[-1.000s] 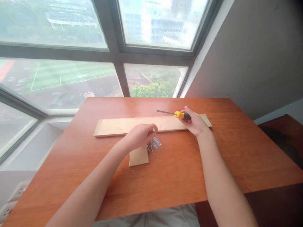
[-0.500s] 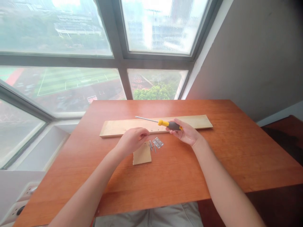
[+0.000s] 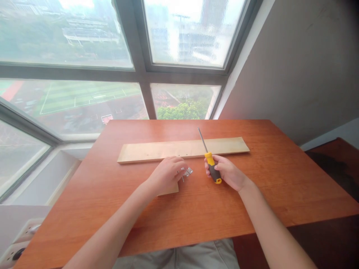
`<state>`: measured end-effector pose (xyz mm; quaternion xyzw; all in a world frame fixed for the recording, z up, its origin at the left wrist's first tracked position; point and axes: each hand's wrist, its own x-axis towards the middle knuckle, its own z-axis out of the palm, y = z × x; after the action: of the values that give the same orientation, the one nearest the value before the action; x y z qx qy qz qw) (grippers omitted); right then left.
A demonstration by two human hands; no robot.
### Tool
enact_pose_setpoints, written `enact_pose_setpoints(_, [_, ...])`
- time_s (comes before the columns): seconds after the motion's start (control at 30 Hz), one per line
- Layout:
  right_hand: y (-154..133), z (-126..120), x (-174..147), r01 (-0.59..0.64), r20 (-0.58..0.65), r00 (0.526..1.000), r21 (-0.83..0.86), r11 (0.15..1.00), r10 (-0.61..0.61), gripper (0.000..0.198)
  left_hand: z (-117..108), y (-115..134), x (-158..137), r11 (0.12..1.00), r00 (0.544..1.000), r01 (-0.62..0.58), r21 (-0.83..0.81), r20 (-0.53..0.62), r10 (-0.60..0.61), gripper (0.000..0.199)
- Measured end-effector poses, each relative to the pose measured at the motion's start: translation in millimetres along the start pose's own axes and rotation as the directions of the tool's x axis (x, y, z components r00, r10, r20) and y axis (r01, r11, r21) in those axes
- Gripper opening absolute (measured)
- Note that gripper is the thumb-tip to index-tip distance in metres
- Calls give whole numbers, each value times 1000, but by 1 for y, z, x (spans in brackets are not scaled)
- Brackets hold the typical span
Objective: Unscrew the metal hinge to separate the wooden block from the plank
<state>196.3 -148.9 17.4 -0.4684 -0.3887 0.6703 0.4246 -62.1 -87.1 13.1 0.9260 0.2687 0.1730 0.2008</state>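
Observation:
My right hand [image 3: 224, 170] grips a screwdriver [image 3: 213, 166] by its yellow and black handle. Its metal shaft points up and away, over a long pale board [image 3: 157, 149] with small holes near its front edge. With fingers curled downward, my left hand [image 3: 169, 173] is at a silver metal hinge [image 3: 188, 172] and partly covers it. What its fingertips hold, if anything, is hidden. A thin screw [image 3: 183, 179] lies below the hinge. Under my left hand a small wooden piece [image 3: 169, 191] shows only its front part.
Everything lies on a reddish-brown wooden table [image 3: 196, 220]. Large framed windows [image 3: 140, 74] rise beyond its far edge, and a grey wall [image 3: 303, 74] slopes at the right. Wall sockets [image 3: 17, 252] sit at the lower left, beside the table.
My left hand has moved right and slightly nearer, now covering part of the hinge and most of the small wooden piece. The screwdriver has turned from pointing left to pointing up and away.

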Motion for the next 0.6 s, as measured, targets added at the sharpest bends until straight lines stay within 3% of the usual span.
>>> enact_pose_setpoints(0.13, [6,-10,-6,23,-149,987,-201,979,-54,18,-17,-16,-4,975,986,150,167,-103,-134,27])
enact_pose_setpoints(0.23, [11,-19,-6,-3,-227,971,-346,938,-81,24,-25,-36,-4,887,951,306,345,-82,-297,51])
enact_pose_setpoints(0.4, [17,-20,0,-14,-252,961,-464,886,-117,33,-28,-60,-4,834,936,324,446,-26,-351,67])
enact_pose_setpoints(0.6, [24,-10,5,11,-229,960,-540,842,-160,36,-51,-90,-28,744,874,466,479,-118,-471,66])
